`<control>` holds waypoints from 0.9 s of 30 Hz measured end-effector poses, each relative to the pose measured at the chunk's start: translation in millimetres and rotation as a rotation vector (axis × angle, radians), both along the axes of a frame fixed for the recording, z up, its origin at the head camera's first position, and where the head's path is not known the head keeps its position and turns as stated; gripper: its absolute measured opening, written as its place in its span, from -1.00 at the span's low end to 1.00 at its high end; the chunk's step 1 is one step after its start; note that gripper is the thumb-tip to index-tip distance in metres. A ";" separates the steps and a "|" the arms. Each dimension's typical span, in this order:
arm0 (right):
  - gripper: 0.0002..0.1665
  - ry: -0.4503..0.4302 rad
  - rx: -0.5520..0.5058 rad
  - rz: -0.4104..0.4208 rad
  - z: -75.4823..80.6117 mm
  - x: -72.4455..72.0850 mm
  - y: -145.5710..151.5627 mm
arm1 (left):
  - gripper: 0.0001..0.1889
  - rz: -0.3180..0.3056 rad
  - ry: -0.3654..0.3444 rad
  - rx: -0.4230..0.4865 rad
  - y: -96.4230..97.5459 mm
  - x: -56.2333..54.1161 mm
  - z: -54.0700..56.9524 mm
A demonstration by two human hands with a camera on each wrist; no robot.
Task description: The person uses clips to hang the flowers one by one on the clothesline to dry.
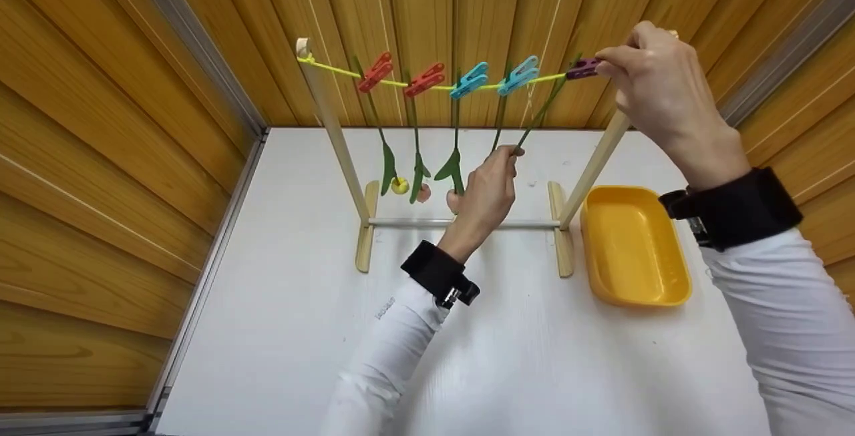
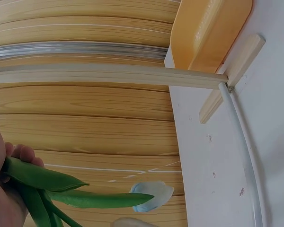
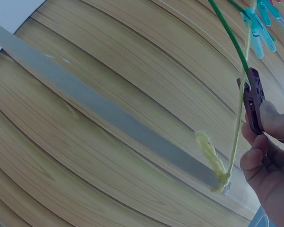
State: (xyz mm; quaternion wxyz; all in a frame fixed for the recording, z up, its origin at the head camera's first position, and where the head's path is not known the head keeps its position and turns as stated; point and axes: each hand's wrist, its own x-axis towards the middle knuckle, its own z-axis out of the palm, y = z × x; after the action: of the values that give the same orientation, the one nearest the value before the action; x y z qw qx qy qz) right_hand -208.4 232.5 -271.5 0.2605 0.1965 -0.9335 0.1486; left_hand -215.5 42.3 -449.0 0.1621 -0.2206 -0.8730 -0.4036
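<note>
At the right end of a yellow cord, my right hand pinches a purple clothespin by its handles. The pin's front end meets a green flower stem at the cord. Lower down, my left hand grips this stem, and green leaves stick out of the fist in the left wrist view. A pale blue flower head shows behind a leaf tip there. Red clothespins and light blue clothespins hold other stems along the cord, blooms downward, including a yellow flower.
The cord runs between two wooden posts on flat feet, joined low down by a white bar. A yellow plastic tub stands right of the frame on the white table. Wood-patterned panels rise behind.
</note>
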 end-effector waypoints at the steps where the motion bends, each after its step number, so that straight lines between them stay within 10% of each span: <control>1: -0.76 -0.020 0.008 -0.002 0.9 -0.3 -0.4 | -0.70 -0.005 0.000 -0.002 0.9 0.0 0.0; 27: -0.73 -0.210 0.240 0.052 11.7 -12.5 -4.4 | -0.69 -0.041 -0.022 -0.010 12.2 -4.2 -3.5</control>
State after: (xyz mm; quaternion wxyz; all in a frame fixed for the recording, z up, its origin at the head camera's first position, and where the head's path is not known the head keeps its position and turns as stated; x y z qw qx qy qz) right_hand -220.9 228.1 -259.8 0.1321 0.2335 -0.9613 0.0623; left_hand -219.7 54.5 -452.5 0.1429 -0.2347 -0.8722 -0.4047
